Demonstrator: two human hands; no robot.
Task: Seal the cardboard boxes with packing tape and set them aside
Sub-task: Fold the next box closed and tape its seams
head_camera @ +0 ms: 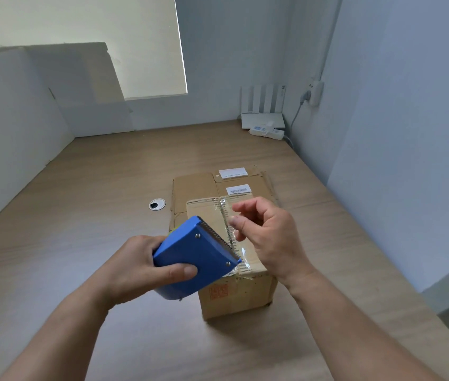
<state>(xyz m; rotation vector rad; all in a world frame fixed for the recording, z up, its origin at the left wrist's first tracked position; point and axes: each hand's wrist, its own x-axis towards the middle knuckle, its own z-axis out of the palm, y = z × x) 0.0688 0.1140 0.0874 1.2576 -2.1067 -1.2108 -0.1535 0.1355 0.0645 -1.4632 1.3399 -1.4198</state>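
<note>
Office desk (107, 174), cable grommet (157, 204), router (263, 111)

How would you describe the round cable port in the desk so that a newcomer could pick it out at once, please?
Start at the wooden desk and find the cardboard box with white labels near its middle. Just left of that box, set flush into the wood, lies the cable port. It is the only round thing on the desktop, white-rimmed with a dark opening.

Bright blue dispenser (195, 257), silver toothed blade. Box (234, 298) is plain brown cardboard, with a red-orange stamp (218, 292) on its front. Clear tape (242, 256) glints, glossy. There's a white label (238, 190) with a black barcode. Table (107, 174) shows light wood grain. Router (263, 118) is white, wall (396, 119) pale blue-grey.
</note>
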